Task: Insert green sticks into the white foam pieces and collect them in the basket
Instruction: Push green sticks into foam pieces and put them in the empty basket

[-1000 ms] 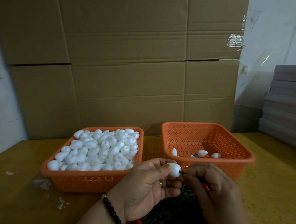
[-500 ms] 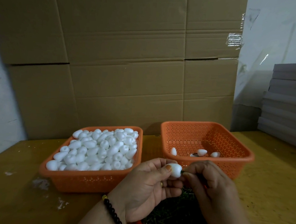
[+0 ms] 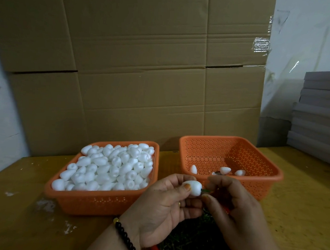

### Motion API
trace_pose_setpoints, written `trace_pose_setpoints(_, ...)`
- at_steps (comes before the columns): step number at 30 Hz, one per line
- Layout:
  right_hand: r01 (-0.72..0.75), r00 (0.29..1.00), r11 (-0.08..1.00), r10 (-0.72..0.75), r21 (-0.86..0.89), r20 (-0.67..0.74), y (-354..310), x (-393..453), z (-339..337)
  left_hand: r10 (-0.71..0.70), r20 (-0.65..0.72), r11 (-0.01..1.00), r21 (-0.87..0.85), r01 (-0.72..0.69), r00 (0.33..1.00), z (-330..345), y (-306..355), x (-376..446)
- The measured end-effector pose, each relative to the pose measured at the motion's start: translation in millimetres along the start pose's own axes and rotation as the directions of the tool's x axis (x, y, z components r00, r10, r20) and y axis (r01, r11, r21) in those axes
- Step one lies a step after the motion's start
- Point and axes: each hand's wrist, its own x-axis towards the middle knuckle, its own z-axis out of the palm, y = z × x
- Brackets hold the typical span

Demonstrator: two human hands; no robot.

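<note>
Foam piece (image 3: 192,188) pinched by left hand (image 3: 162,208) before nearly empty basket (image 3: 274,172); green stick (image 3: 206,190) gripped by right hand (image 3: 232,205), tip at blunt end. Stick best kept coaxial, pushed steadily.

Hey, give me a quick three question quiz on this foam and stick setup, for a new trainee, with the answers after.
1. True or false: the left hand pinches a foam piece.
2. What does the right hand push into that piece? A) green stick B) black bead C) strip of tape
3. How many foam pieces can be seen lying in the right basket?

Key
1. True, between thumb and fingers.
2. A; its tip meets the piece's right end.
3. Three; the left basket is heaped full.
</note>
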Motion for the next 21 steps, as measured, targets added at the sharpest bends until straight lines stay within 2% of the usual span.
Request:
trace_pose_setpoints(3, -0.046, 0.998, 0.997, 0.043, 0.063, 0.043, 1, -2, 0, 0.024, -0.004, 1.0, -0.006, -0.024, 1.0, -3, 0, 1)
trace_pose_setpoints(9, -0.052, 0.997, 0.997, 0.049, 0.059, 0.052, 0, 0, 0, 0.036, 0.027, 0.999, -0.001, -0.036, 0.999, -4, -2, 1)
trace_pose_setpoints(16, 0.03, 0.999, 0.996, -0.031, 0.085, 0.014, -1, 3, 1, -0.034, 0.179, 0.997, -0.061, 0.046, 0.983, 6, -7, -2)
trace_pose_setpoints(21, -0.01, 1.0, 0.976, 0.011, 0.218, -0.001, -3, 2, 1, -0.066, 0.175, 0.992, -0.096, 0.084, 0.982, 12, -8, -3)
